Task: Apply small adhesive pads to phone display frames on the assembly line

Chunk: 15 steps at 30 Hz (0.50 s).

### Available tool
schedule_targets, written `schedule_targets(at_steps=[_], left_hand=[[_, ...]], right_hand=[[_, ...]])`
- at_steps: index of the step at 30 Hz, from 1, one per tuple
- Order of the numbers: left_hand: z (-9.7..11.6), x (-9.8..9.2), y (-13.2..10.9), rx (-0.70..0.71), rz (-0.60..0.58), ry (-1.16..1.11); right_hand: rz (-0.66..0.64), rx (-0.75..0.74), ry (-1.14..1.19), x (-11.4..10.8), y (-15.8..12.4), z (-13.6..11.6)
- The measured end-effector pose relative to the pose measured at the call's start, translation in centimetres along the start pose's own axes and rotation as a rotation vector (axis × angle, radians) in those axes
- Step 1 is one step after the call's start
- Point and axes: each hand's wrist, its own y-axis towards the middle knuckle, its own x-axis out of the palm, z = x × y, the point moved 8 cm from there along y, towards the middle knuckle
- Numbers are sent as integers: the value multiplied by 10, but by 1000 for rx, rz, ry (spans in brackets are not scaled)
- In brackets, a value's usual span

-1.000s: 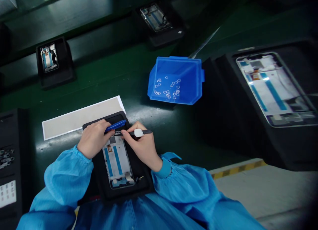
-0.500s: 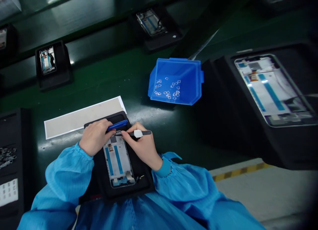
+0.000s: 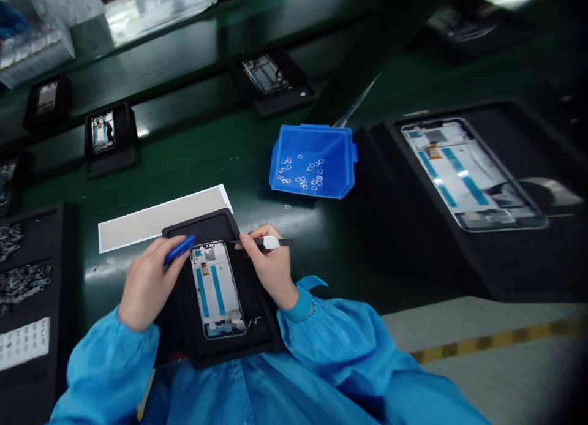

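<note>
Pinching a blue tool (image 3: 180, 249), the left hand (image 3: 146, 282) flanks a phone frame (image 3: 219, 293) (right hand (image 3: 272, 267) holds a dark tool (image 3: 271, 242)).

The left grip (image 3: 147, 279) holds a blue tool (image 3: 180, 249), the right grip (image 3: 271, 264) a black one (image 3: 285, 242).

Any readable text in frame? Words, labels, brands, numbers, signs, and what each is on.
Readable text: none.
White sheet, far left: rows of dark marks, too small and blurred to read.
Nearest phone frame: no legible lettering.
White tag on dark tool in right hand: no legible marks.
</note>
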Motion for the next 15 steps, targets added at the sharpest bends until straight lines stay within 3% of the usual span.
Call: schedule_targets(at_steps=[3, 6, 9, 12, 15], left_hand=[[-26, 6, -60, -194, 25, 51], [-27, 47, -114, -297, -61, -122], [-24, 72, -142, -428, 10, -408], [-31, 52, -130, -481, 112, -646], [-51, -3, -71, -472, 218, -747]], right_hand=[[49, -10, 62, -2, -4, 2], [57, -26, 72, 1, -9, 2], [73, -37, 94, 0, -11, 3], [176, -55, 145, -13, -7, 2], [290, -119, 169, -28, 0, -4]])
